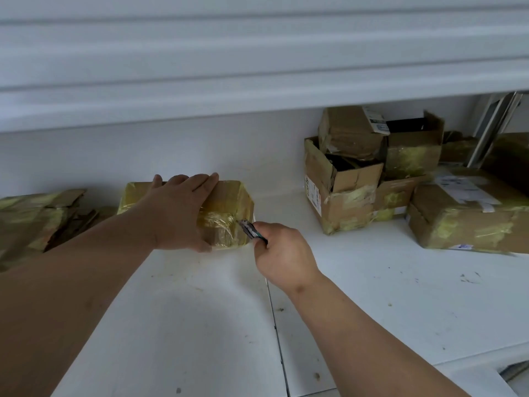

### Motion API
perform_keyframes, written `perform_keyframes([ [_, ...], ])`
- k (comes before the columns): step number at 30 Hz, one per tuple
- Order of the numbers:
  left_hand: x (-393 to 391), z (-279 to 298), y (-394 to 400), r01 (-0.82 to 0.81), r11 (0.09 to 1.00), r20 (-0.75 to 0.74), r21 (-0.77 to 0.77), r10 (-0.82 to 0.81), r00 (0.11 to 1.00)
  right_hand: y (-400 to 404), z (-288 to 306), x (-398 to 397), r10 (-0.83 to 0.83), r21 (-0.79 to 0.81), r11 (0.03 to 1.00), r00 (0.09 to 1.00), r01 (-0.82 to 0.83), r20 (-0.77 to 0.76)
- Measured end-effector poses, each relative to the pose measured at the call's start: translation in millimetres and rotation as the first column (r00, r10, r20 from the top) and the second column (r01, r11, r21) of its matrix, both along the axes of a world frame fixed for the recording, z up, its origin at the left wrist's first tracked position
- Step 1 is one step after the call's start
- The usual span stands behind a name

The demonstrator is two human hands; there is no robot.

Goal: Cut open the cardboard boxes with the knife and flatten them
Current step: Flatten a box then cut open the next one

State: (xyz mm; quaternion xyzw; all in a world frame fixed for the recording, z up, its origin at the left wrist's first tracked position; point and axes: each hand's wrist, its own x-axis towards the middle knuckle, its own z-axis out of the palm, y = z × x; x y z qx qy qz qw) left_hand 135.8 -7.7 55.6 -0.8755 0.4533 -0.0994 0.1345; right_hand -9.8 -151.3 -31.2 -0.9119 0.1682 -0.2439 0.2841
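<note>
— Holding anything, the left hand?

— It is lying flat across the top of a taped cardboard box, fingers straight and spread toward the far edge, thumb coming down the near face. Pressing, not gripping.

— And the right hand?

— It is curling tightly round the dark handle of a utility knife, the blade tip touching the box's near right corner where the tape is bunching up.

— Where is the box sitting?

— It is resting on a white table, near the back wall, between the two arms. Brown corrugated board, wrapped in glossy yellowish clear tape that is wrinkling at the corner.

— What is lying around it?

— Flattened cardboard pieces are piling up at the left edge, just beside the box. A stack of opened and sealed boxes is crowding the right rear of the table, well apart from the knife, with a wide flat parcel in front of them. The tabletop is showing scuffs and dark specks, and a seam is running between its two panels.
</note>
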Motion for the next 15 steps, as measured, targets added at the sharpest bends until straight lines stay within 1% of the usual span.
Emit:
perform_keyframes([
  [3,-0.8,1.0,0.8,-0.008,1.0,-0.012,-0.009,0.008,1.0,2.3,-6.8,-1.8,0.027,0.016,0.999,1.0,-0.027,-0.013],
  [7,-1.0,-1.4,1.6,-0.008,1.0,0.008,-0.005,0.008,1.0,7.9,-19.1,-7.4,0.039,0.108,0.993,0.999,-0.039,-0.001],
  [8,-0.9,-1.9,2.4,-0.009,1.0,0.003,-0.012,0.009,1.0,7.3,-20.9,-8.6,0.047,0.106,0.993,0.999,-0.045,-0.011],
  [11,1.0,-1.1,2.8,-0.026,0.998,-0.017,-0.049,0.025,1.0,9.6,-30.9,-15.6,0.12,-0.011,0.993,0.986,-0.122,-0.113],
  [12,1.5,-0.8,2.1,-0.029,0.998,-0.023,-0.052,0.028,0.999,12.4,-36.5,-18.9,0.124,0.011,0.992,0.987,-0.123,-0.107],
  [13,2.1,-1.2,1.3,-0.03,0.998,-0.025,-0.06,0.029,0.999,13.8,-41.2,-21.1,0.102,0.086,0.992,0.993,-0.096,-0.067],
  [14,2.1,-2.1,0.9,-0.033,0.997,-0.027,-0.067,0.032,0.999,13.4,-43.3,-21.6,0.044,0.202,0.979,0.999,-0.042,-0.005],
  [15,1.0,-3.5,0.5,-0.038,0.997,-0.029,-0.072,0.036,0.999,11.2,-42.4,-20.7,-0.038,0.33,0.944,0.997,0.014,0.069],
])
